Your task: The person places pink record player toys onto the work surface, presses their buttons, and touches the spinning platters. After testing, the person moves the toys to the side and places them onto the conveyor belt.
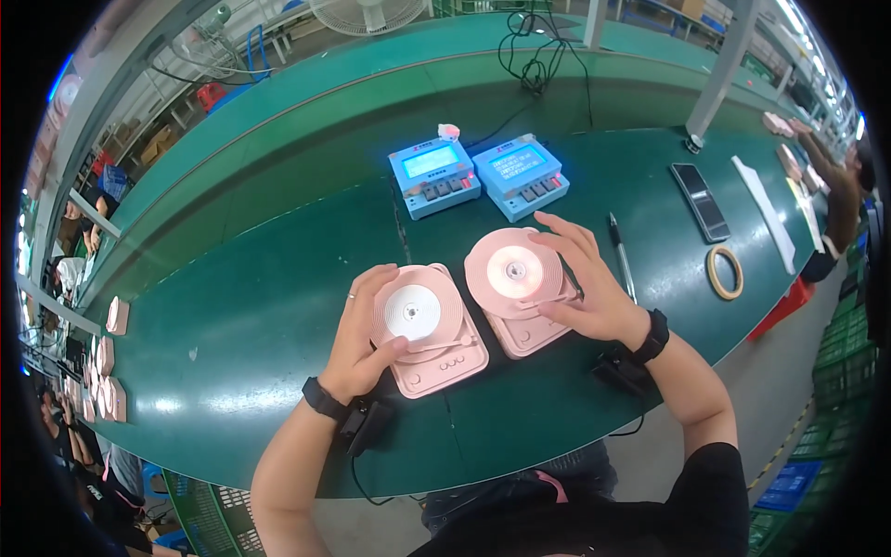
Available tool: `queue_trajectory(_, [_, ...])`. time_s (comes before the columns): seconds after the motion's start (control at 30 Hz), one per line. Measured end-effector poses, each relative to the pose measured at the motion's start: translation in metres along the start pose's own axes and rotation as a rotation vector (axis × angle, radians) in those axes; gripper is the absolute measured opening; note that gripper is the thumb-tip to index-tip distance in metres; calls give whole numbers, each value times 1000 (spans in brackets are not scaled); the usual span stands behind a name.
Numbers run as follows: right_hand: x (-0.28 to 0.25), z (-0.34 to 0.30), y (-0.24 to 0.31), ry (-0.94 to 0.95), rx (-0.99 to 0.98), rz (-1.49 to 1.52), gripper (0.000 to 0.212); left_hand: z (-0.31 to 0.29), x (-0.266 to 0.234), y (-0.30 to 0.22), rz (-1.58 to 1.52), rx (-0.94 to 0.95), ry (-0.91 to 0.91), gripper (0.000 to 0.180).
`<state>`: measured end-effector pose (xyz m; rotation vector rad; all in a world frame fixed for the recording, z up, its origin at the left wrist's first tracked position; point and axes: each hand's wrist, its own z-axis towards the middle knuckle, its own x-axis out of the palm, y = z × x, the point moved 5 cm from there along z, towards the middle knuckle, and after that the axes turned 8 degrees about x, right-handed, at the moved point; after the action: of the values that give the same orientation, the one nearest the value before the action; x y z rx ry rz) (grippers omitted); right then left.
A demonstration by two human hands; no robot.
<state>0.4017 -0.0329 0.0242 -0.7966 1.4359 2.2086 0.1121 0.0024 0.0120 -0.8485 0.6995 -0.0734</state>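
Two pink toy record players stand side by side on the green table, the left one (441, 374) slightly nearer to me than the right one (526, 336). My left hand (360, 330) grips a grooved pink disc (412, 312) with a white centre, fingers along its left edge and thumb at its lower edge. The disc sits off-centre over the left player's round platter. With fingertips at the far edge and thumb low on the right, my right hand (594, 288) holds a second pink disc (513, 269), its centre shining, above the right player.
Two blue boxes with lit screens, a left one (434, 176) and a right one (522, 176), stand beyond the players. To the right lie a pen (622, 255), a phone (701, 202), a tape roll (725, 272) and a white strip (766, 213). More pink units (111, 399) line the left end.
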Motion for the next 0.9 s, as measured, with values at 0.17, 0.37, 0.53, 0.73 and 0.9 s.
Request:
queue_trajectory(0.17, [2,0,-5,58,-20,18,73,-3,-1,6,-52,-18,-30,75])
queue_trajectory(0.37, [3,-1,-4,61,-41,-44,71,-1,2,7,-33,11,-58,79])
queue_trajectory(0.53, [7,-7,40,29,-237,-298,73,1,5,30,-184,-80,-108,76])
queue_trajectory(0.73, [84,-25,108,299,-477,-208,76,-16,-18,52,-530,-289,-345,57])
queue_trajectory(0.9, [82,-29,100,257,-317,-315,72,-2,-10,68,-703,-194,-375,52])
